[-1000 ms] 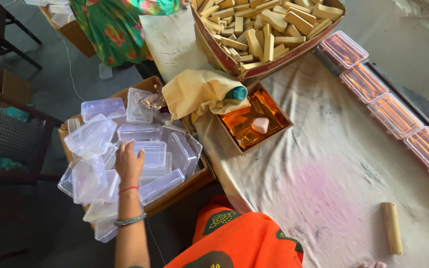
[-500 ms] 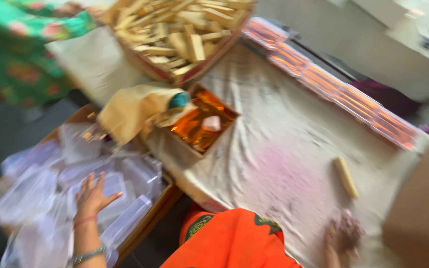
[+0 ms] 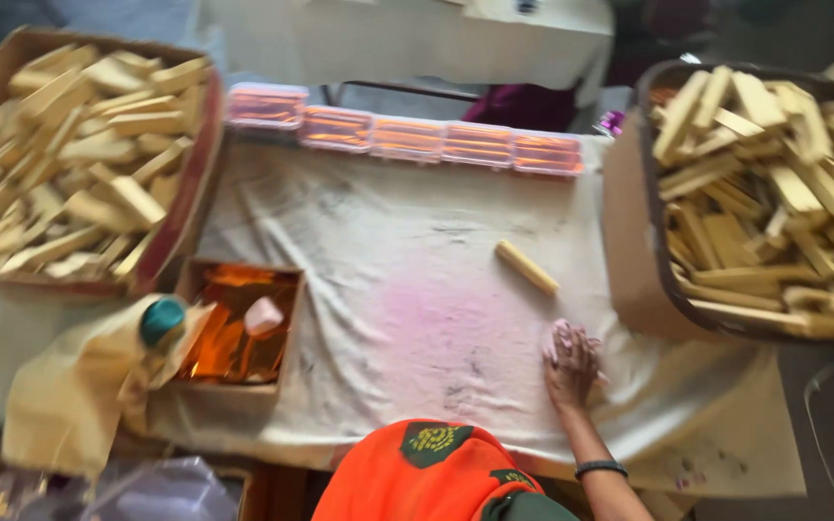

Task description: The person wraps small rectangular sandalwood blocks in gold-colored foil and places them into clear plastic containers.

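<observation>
The right hand (image 3: pixel 569 362) lies flat and empty on the cloth (image 3: pixel 388 251), near one stick (image 3: pixel 526 267); the left hand is unseen; five boxes (image 3: pixel 407 135) line the cloth's far edge.

Cloth-covered table (image 3: pixel 359 241), perhaps one stick (image 3: pixel 527 267)

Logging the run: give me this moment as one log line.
right hand: flat on cloth, empty | left hand: out of view | nearest: wooden stick, apart
</observation>
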